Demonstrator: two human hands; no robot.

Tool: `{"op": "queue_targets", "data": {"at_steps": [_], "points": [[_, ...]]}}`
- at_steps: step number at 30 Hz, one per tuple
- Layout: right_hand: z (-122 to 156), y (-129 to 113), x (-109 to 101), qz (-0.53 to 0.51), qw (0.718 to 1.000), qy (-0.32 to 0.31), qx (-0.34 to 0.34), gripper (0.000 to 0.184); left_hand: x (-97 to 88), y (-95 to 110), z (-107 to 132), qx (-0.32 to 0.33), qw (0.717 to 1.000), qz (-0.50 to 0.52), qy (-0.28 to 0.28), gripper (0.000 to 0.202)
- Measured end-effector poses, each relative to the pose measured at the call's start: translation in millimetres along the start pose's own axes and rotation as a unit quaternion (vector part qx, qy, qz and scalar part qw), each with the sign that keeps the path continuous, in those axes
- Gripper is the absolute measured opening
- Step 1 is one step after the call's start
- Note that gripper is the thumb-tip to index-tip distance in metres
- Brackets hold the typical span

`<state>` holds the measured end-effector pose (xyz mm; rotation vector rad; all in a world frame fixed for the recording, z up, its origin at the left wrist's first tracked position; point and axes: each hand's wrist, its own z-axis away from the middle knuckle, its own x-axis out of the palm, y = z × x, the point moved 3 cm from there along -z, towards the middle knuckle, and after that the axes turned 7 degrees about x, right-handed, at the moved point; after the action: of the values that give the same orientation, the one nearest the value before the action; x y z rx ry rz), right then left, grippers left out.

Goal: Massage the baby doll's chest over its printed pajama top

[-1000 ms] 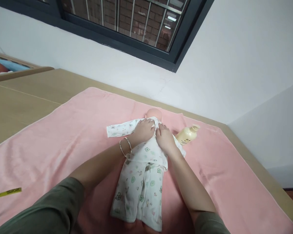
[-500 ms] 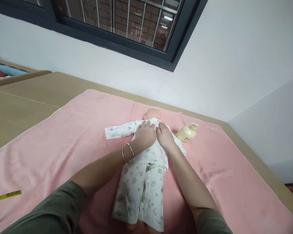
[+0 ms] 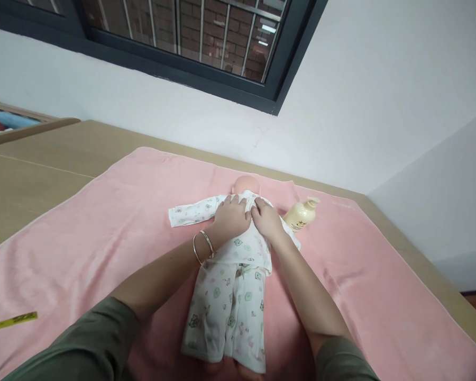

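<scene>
A baby doll point(image 3: 246, 184) lies on its back on a pink towel point(image 3: 115, 222), dressed in a white printed top point(image 3: 190, 210) and matching trousers point(image 3: 226, 312). Both my hands rest on the doll's chest just below its neck. My left hand point(image 3: 230, 216), with two bangles at the wrist, has its fingers curled onto the fabric of the top. My right hand point(image 3: 266, 219) touches it side by side, fingers bent down on the same fabric near the collar. One sleeve of the top lies stretched out to the left.
A cream pump bottle point(image 3: 300, 214) lies on the towel right of the doll. A yellow tape strip point(image 3: 11, 321) is at the left edge. The towel covers a tan table point(image 3: 43, 164) against a white wall with a barred window point(image 3: 174, 32).
Both hands stay on the doll's chest with only slight shifts of the fingers. The view has drifted a little.
</scene>
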<state>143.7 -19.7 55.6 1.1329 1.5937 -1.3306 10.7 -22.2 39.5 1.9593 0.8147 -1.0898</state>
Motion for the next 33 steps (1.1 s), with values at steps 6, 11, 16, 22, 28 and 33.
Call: {"op": "queue_targets", "data": {"at_steps": [6,11,16,22,28,33], "points": [[20.0,-21.6,11.7,0.064,0.998,-0.002,-0.009,0.051,-13.3,-25.2,-13.5,-0.005,0.997,0.058,-0.048,0.037],[40.5,-41.2,19.9,0.099,0.995,-0.010,-0.013,0.057,-14.4,-43.2,-21.9,-0.030,0.990,0.112,-0.075,0.039],[20.0,-19.2,11.1,0.002,1.000,-0.011,-0.016,0.047,-13.9,-22.2,-13.7,0.007,0.998,0.020,-0.064,0.040],[-7.8,11.0,6.9,-0.066,0.997,-0.008,-0.023,0.040,-14.6,6.6,1.8,-0.016,0.999,-0.027,-0.035,0.038],[13.0,-12.2,14.7,0.027,1.000,0.003,-0.003,0.053,3.0,-19.7,-15.9,0.029,0.999,0.035,-0.013,0.034],[33.8,-32.5,16.8,0.059,0.998,-0.007,0.006,0.055,15.0,-34.1,-21.5,0.014,0.998,0.059,0.000,0.037]]}}
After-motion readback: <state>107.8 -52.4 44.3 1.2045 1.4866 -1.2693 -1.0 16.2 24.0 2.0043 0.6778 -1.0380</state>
